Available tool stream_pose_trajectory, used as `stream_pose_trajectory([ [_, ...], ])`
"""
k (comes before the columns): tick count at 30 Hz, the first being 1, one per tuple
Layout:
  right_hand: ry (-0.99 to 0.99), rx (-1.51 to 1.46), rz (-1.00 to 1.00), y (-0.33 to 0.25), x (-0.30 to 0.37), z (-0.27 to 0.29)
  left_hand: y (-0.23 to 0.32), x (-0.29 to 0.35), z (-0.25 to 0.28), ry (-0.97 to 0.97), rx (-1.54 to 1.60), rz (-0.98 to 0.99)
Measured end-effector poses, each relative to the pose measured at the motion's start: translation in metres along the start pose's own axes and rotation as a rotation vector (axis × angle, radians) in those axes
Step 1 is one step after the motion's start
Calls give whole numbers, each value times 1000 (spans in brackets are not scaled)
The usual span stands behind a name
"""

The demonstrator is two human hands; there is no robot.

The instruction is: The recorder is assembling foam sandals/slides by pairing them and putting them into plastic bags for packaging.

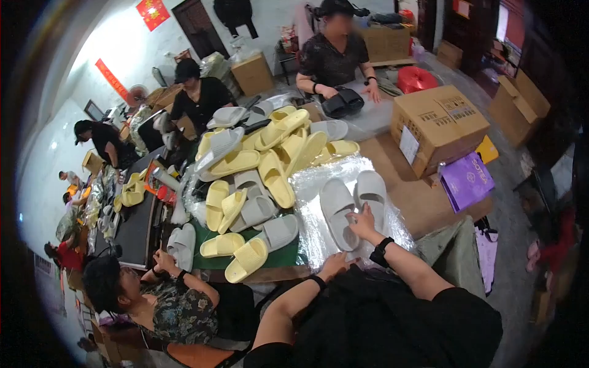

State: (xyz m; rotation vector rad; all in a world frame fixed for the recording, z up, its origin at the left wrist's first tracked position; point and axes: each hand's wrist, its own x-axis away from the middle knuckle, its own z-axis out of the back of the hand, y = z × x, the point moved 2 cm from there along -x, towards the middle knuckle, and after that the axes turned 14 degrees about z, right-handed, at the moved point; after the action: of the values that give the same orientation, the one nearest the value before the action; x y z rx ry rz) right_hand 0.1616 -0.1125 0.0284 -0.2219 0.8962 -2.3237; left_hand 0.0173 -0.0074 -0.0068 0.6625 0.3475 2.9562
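A pair of grey slide slippers lies side by side, the left slipper and the right slipper, on shiny clear plastic bags at the table's near edge. My right hand reaches over the pair with its fingers apart, touching around the inner sides of the slippers; it grips neither. By the heel of the left slipper, my left hand is closed at the near edge of the plastic, its fingertips partly hidden. Left of the bags is a loose heap of yellow slippers and grey slippers.
A cardboard box and a purple bag stand to the right. Across the table a person handles a black slipper. Another person sits close on my left, hands by grey slippers. Others work farther left.
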Motion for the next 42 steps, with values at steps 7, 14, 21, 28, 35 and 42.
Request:
stream_pose_trajectory([
  [7,-87,151,-56,23,-37,31,12,-17,-15,198,-73,-87],
  [14,405,-210,131,15,-36,45,8,-18,-26,209,-210,-35],
  [21,146,-806,4,-13,34,116,19,1,27,272,-199,118],
  [28,-470,-898,-101,0,97,147,3,-8,43,337,545,147],
  [35,-602,-999,-127,18,117,128,11,-17,38,247,-250,173],
  [42,-548,-1316,-128,42,132,123,6,-22,94,641,-77,114],
])
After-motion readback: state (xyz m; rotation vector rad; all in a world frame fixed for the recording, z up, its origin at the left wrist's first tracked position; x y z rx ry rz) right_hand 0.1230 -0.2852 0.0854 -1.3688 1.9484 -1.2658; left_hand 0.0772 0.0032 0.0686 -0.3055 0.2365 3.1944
